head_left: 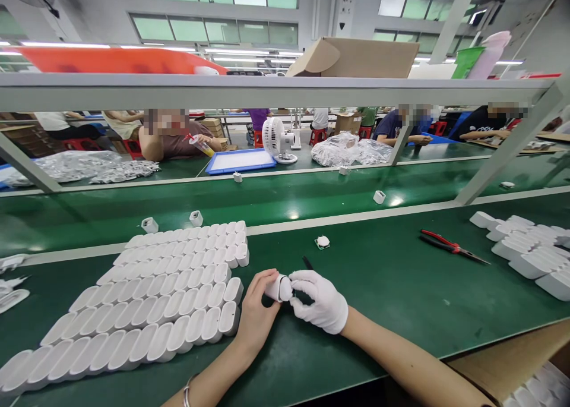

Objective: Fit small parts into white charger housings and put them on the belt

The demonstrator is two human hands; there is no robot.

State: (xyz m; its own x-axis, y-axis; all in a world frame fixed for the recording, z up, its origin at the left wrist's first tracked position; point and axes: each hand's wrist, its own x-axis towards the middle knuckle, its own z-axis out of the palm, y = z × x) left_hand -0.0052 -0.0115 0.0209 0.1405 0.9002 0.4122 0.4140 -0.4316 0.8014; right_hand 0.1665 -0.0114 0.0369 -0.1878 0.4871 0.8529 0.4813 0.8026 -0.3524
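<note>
My left hand (pixel 256 312), bare, grips a small white plastic housing (pixel 278 289) just above the green mat. My right hand (pixel 321 300), in a white glove, meets the same housing at its right end with the fingertips. A thin dark tool (pixel 307 262) pokes out just behind the gloved fingers. To the left of my hands, several rows of identical white housings (pixel 146 303) lie packed side by side on the mat. A small white part on a green board (pixel 322 242) sits just beyond my hands.
Red-handled pliers (pixel 449 246) lie to the right, near a second group of white housings (pixel 529 252). Loose housings (pixel 379 196) ride the green conveyor belt (pixel 276 193). A metal shelf frame (pixel 267 91) crosses overhead. Other people sit across the line by a small white fan (pixel 276 138).
</note>
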